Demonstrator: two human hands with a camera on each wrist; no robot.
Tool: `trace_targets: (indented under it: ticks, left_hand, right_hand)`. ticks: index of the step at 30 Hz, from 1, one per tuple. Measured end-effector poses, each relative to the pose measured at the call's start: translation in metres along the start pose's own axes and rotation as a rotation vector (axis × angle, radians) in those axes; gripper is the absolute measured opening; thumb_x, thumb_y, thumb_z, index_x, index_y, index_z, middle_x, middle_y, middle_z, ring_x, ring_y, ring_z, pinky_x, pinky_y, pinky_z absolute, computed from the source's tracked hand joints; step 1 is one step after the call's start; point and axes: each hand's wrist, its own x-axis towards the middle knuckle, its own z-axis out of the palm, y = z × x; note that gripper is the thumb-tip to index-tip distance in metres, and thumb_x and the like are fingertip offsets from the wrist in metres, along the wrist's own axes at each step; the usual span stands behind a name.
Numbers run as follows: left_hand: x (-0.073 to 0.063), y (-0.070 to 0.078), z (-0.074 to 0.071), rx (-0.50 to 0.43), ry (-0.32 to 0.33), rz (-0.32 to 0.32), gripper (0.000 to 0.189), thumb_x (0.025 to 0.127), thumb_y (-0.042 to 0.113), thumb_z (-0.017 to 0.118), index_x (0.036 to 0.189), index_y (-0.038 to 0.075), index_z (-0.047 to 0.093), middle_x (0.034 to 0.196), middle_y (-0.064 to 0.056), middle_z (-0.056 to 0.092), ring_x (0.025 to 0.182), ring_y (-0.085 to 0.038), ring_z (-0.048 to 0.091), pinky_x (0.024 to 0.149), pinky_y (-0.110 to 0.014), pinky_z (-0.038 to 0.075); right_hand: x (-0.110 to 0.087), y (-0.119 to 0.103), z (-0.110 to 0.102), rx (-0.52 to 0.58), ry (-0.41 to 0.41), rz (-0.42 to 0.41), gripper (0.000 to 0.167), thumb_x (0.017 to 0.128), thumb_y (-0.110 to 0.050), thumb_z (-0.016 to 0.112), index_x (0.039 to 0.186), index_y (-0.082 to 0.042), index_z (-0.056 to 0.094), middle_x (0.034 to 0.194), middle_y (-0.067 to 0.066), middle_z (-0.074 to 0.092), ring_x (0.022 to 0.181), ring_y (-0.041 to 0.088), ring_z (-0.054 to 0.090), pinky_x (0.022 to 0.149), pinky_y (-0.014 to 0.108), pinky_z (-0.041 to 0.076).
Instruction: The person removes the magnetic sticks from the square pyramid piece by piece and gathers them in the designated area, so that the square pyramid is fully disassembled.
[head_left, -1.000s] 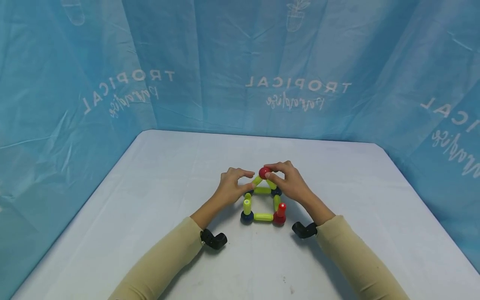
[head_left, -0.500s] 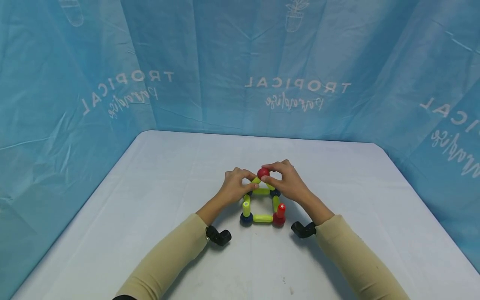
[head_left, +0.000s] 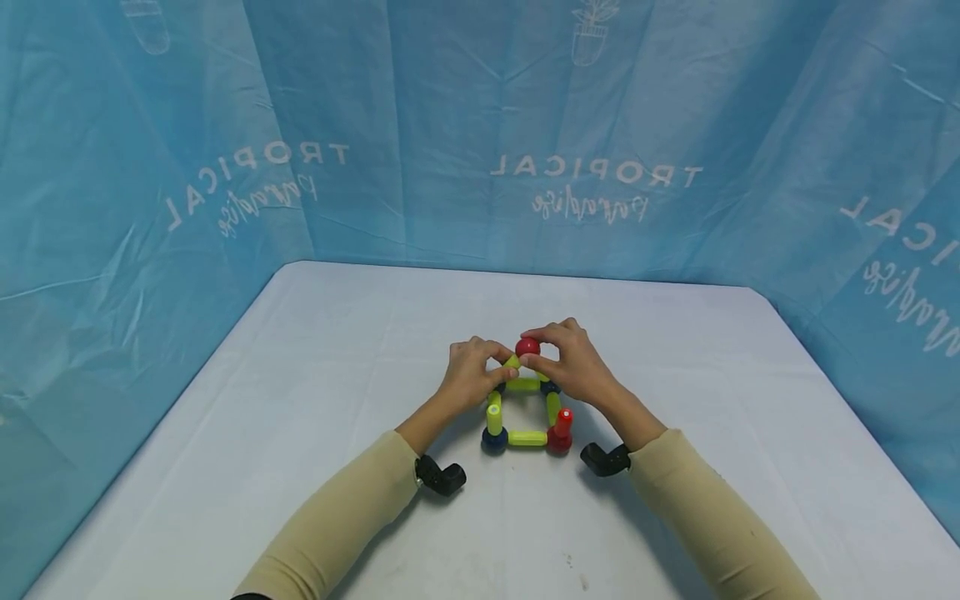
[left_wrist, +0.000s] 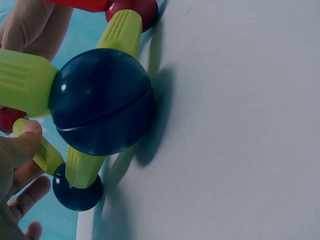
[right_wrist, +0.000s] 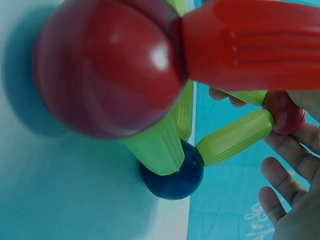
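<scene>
On the table stands a square frame of yellow-green rods and balls, apparently a magnetic building set. At its back, two slanting rods meet under a red ball (head_left: 527,347). My right hand (head_left: 573,363) holds that ball between thumb and fingers. My left hand (head_left: 468,377) pinches the left slanting rod (left_wrist: 48,156) just below it. The right slanting rod (right_wrist: 235,138) runs from the red ball down to a dark blue ball (right_wrist: 172,172). At the front left, a dark blue ball (head_left: 494,441) carries an upright yellow-green rod (head_left: 494,417); at the front right, another red ball (head_left: 559,441) carries a red rod (head_left: 565,420).
A white-covered table (head_left: 360,350) surrounds the frame. Blue printed curtain (head_left: 450,108) hangs behind and at both sides. Black wrist cameras (head_left: 442,477) sit close to the frame's front corners.
My left hand has moved slightly right, and its fingers have closed onto the left slanting rod. My right hand still holds the red ball, shifted barely left.
</scene>
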Motion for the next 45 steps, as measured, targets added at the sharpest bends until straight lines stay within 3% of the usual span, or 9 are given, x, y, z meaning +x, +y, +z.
trace_targets:
  ticks: [4, 11, 17, 20, 24, 29, 35, 45]
  left_hand:
    - [-0.003, -0.002, 0.002, -0.030, 0.032, 0.002, 0.021, 0.083, 0.024, 0.072, 0.101, 0.012, 0.071, 0.095, -0.001, 0.073, 0.100, -0.021, 0.058, 0.102, -0.047, 0.027]
    - [-0.011, -0.010, 0.000, -0.125, 0.107, -0.041, 0.024, 0.083, 0.024, 0.071, 0.102, 0.011, 0.070, 0.095, -0.003, 0.071, 0.098, -0.025, 0.059, 0.103, -0.048, 0.026]
    - [-0.017, -0.020, -0.006, -0.173, 0.124, -0.041, 0.024, 0.084, 0.024, 0.070, 0.104, 0.011, 0.069, 0.095, -0.004, 0.069, 0.099, -0.025, 0.058, 0.108, -0.051, 0.023]
    - [-0.020, -0.025, -0.012, -0.175, 0.127, -0.087, 0.024, 0.085, 0.026, 0.069, 0.105, 0.013, 0.068, 0.097, -0.003, 0.068, 0.104, -0.023, 0.057, 0.109, -0.052, 0.025]
    - [-0.022, -0.034, -0.020, -0.192, 0.123, -0.170, 0.026, 0.086, 0.028, 0.067, 0.109, 0.015, 0.066, 0.102, -0.003, 0.067, 0.115, -0.022, 0.055, 0.111, -0.052, 0.023]
    - [-0.026, -0.043, -0.028, -0.240, 0.119, -0.230, 0.026, 0.087, 0.028, 0.066, 0.110, 0.014, 0.065, 0.108, -0.005, 0.064, 0.125, -0.023, 0.050, 0.111, -0.051, 0.029]
    - [-0.026, -0.050, -0.036, -0.267, 0.137, -0.257, 0.028, 0.088, 0.029, 0.066, 0.112, 0.013, 0.064, 0.112, -0.007, 0.063, 0.128, -0.025, 0.047, 0.109, -0.050, 0.032]
    - [-0.029, -0.054, -0.040, -0.314, 0.153, -0.250, 0.026, 0.089, 0.025, 0.065, 0.110, 0.011, 0.064, 0.111, -0.010, 0.062, 0.130, -0.028, 0.046, 0.110, -0.051, 0.031]
  right_hand:
    - [-0.002, 0.002, -0.001, 0.021, 0.005, 0.017, 0.041, 0.086, -0.032, 0.068, 0.122, -0.013, 0.063, 0.115, 0.006, 0.065, 0.103, 0.023, 0.047, 0.075, 0.034, 0.042]
    - [-0.007, 0.015, -0.012, 0.092, 0.055, 0.144, 0.044, 0.087, -0.039, 0.065, 0.123, -0.015, 0.061, 0.112, 0.006, 0.062, 0.109, 0.027, 0.048, 0.081, 0.040, 0.045]
    - [-0.015, 0.025, -0.019, 0.134, 0.056, 0.230, 0.046, 0.086, -0.043, 0.065, 0.124, -0.018, 0.060, 0.111, 0.005, 0.060, 0.113, 0.028, 0.048, 0.078, 0.035, 0.045]
    - [-0.021, 0.030, -0.021, 0.158, 0.053, 0.263, 0.046, 0.086, -0.044, 0.065, 0.124, -0.018, 0.060, 0.112, 0.005, 0.060, 0.114, 0.027, 0.047, 0.078, 0.034, 0.046]
    - [-0.027, 0.036, -0.020, 0.172, 0.031, 0.276, 0.047, 0.085, -0.047, 0.064, 0.122, -0.018, 0.060, 0.115, 0.005, 0.061, 0.114, 0.024, 0.047, 0.080, 0.035, 0.045]
    - [-0.034, 0.041, -0.017, 0.188, -0.014, 0.306, 0.050, 0.083, -0.052, 0.065, 0.120, -0.019, 0.061, 0.116, 0.003, 0.058, 0.116, 0.024, 0.046, 0.085, 0.039, 0.044]
    - [-0.045, 0.043, -0.009, 0.202, -0.057, 0.320, 0.049, 0.080, -0.052, 0.068, 0.116, -0.019, 0.063, 0.117, 0.003, 0.058, 0.120, 0.025, 0.044, 0.093, 0.049, 0.042]
    - [-0.050, 0.046, -0.007, 0.118, -0.128, 0.323, 0.045, 0.083, -0.037, 0.069, 0.123, -0.017, 0.060, 0.119, 0.008, 0.056, 0.114, 0.027, 0.046, 0.088, 0.046, 0.043]
